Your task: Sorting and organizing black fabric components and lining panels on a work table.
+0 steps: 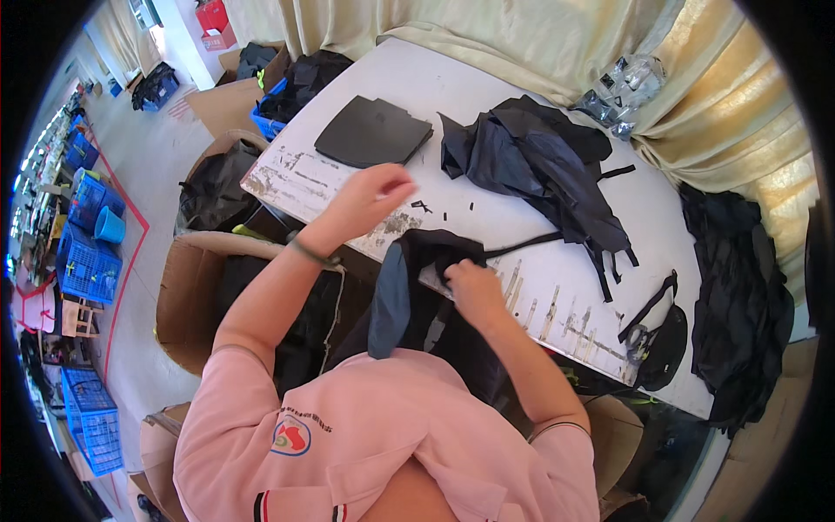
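Observation:
My right hand (474,287) is closed on dark fabric (435,246) at the near edge of the white table. The fabric hangs over the edge toward my lap, with a blue-grey face (390,300) showing on its left, and a black strap runs from it to the right. My left hand (372,198) is raised above the table's left part, its fingers curled in; anything between them is too small to see. Beyond it lies a stack of flat dark grey panels (372,132). Several small black scraps (422,207) lie between my hands.
A heap of dark fabric with straps (539,157) lies across the table (417,74). A small black pouch (665,348) sits at the right, near more black fabric (739,304). Clear plastic bags (626,87) rest by the curtain. Cardboard boxes (187,304) stand at my left.

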Available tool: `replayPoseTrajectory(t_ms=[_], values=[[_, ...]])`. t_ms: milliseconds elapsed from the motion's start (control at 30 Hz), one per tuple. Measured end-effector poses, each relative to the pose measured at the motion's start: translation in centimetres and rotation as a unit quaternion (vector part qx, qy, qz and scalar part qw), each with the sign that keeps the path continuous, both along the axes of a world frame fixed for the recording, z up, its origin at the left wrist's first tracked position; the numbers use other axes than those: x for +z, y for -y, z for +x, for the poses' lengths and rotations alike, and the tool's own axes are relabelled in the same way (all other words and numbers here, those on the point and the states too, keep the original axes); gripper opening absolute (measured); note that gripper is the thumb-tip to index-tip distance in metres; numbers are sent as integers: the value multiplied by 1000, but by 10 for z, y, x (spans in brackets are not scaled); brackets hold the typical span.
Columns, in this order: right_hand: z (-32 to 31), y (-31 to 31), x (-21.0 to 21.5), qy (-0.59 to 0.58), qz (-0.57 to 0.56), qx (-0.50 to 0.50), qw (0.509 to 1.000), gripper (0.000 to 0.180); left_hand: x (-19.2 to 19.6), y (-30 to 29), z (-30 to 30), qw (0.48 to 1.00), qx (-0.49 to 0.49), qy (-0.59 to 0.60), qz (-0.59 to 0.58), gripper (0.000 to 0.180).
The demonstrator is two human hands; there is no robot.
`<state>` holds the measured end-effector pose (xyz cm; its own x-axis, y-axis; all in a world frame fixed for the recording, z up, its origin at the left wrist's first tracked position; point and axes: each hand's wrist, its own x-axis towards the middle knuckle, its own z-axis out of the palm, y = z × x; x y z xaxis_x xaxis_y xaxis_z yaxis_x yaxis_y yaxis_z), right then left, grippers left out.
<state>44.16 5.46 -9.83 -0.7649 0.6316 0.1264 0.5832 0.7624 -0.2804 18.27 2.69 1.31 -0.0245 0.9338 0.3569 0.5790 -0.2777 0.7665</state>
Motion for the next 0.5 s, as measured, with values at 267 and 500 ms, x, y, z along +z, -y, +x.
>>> replayPoseTrajectory(t_ms=[267,500], values=[[-17,50,-14,-25,-5,45,999,18,-94,-56,79,914,-223,-296,-165,39],[7,-17,33,-210,-3,31,977,43,-85,-35,32,934,-200,-219,-201,33]])
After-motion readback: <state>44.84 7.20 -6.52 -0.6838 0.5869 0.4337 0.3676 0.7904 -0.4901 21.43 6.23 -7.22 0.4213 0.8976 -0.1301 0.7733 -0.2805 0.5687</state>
